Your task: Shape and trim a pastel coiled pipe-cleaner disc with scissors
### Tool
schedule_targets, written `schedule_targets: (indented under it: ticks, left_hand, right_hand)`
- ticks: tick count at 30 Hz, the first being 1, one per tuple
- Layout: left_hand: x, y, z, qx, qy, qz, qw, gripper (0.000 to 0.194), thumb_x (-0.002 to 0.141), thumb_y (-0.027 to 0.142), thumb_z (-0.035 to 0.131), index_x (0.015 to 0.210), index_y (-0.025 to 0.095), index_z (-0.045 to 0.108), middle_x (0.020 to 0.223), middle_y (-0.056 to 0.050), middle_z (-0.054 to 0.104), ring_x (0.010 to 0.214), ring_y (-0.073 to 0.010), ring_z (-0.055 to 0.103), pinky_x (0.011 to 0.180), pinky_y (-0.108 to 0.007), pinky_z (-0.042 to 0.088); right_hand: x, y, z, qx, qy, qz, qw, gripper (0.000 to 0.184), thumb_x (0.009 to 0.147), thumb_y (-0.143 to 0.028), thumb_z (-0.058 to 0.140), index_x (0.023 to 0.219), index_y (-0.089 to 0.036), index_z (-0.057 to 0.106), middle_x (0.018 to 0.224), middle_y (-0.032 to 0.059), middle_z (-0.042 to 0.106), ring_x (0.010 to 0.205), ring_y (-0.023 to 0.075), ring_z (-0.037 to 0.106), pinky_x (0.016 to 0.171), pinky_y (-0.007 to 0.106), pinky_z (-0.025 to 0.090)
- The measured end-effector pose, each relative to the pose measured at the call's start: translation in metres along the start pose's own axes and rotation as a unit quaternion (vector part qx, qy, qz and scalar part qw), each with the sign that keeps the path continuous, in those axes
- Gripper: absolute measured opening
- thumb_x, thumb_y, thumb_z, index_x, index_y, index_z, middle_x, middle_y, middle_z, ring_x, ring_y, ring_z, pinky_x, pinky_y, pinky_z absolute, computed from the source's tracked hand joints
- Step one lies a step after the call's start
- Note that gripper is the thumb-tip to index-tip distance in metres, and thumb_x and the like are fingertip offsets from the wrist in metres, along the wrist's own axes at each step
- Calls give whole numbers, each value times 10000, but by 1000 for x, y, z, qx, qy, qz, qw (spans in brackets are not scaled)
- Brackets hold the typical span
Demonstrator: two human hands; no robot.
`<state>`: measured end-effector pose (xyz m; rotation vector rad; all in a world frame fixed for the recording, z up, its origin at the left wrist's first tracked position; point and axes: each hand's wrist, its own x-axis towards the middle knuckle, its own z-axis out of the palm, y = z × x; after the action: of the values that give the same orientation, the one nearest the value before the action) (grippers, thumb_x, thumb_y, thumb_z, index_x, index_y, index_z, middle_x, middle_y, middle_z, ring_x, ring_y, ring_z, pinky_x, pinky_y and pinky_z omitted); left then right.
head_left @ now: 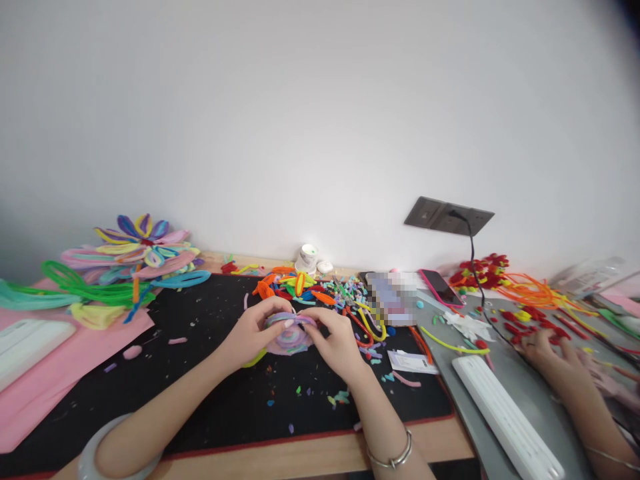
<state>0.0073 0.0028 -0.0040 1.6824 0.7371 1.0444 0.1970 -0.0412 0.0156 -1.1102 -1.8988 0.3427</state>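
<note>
One coiled piece (289, 337): pinched between my two hands, on the near side of my fingertips, over the black mat (215, 393).
My left hand (260, 333): partly closed, fingers curled and thumb laid along the coil's left upper part, pinching it.
My right hand (336, 339): partly closed too, thumb and fingers pinching the right upper edge; the two hands are close together, with the coil bridging them.
Coil's look: fuzzy, rounded, wound in rings of lilac, pink and pale blue; my fingers hide some of its top.
Yellow-green piece (255, 360): just under my left hand, mostly covered.
Bright loops (265, 287): orange, red and yellow, just beyond my hands, beside a scatter of cut bits.
White cup (307, 259): behind those, near the wall.
Flat packet (411, 362): on the mat to the right of my right hand.
Phone with blurred screen (393, 300): farther back on the right.
Fuzzy flower (145, 243): many-coloured petals, back left, near green loops (75, 283) and a pink sheet (60, 373).
Another person's hand (553, 353): far right, at some red fuzzy pieces, well apart from mine.
</note>
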Motion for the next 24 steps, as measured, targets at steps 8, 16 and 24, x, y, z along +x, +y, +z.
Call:
schedule_targets:
  ticks: [8, 16, 24]
  left_hand:
    - [0, -1, -1, 9, -11, 17, 1000, 146, 824, 279, 613, 940, 190, 612, 956, -50, 609, 936, -200, 578, 832, -315, 477]
    - [0, 5, 0, -17, 0, 14, 1000, 155, 873, 317, 550, 900, 179, 616, 897, -48, 602, 854, -180, 573, 768, -296, 484]
    - [-1, 4, 2, -8, 19, 13, 1000, 112, 858, 286, 570, 878, 184, 611, 879, -44, 597, 832, -178, 576, 747, -291, 480]
  right_hand:
    - [-1, 1, 0, 3, -4, 5, 1000, 165, 859, -140, 594, 977, -212, 684, 947, 19, 731, 841, 155, 675, 773, 244, 511]
    - [-1, 2, 1, -5, -4, 3, 1000, 166, 863, -150, 590, 981, -219, 685, 951, 17, 730, 835, 158, 673, 784, 256, 514]
    - [-2, 2, 0, -14, -4, -6, 1000, 171, 869, -159, 586, 994, -222, 686, 951, 22, 729, 859, 161, 673, 810, 261, 510]
